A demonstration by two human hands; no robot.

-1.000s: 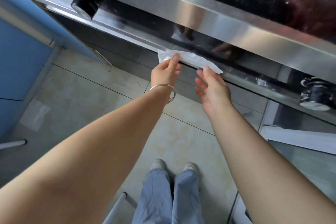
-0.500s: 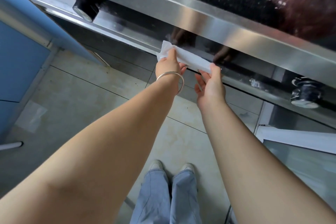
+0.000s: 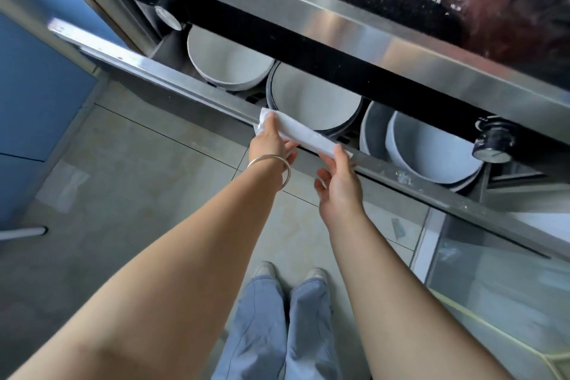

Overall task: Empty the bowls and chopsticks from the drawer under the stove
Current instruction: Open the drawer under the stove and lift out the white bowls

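Both hands grip a white tissue laid over the drawer front's top edge, the left hand pinching its 10 o'clock end and the right hand curling fingers over its 4 o'clock end. Half a second ago the drawer was closed; now it stands pulled out, showing bowls in a row, their far halves hidden under the stove. No chopsticks can be made out, and the drawer's long axis runs from 10 to 4 o'clock.
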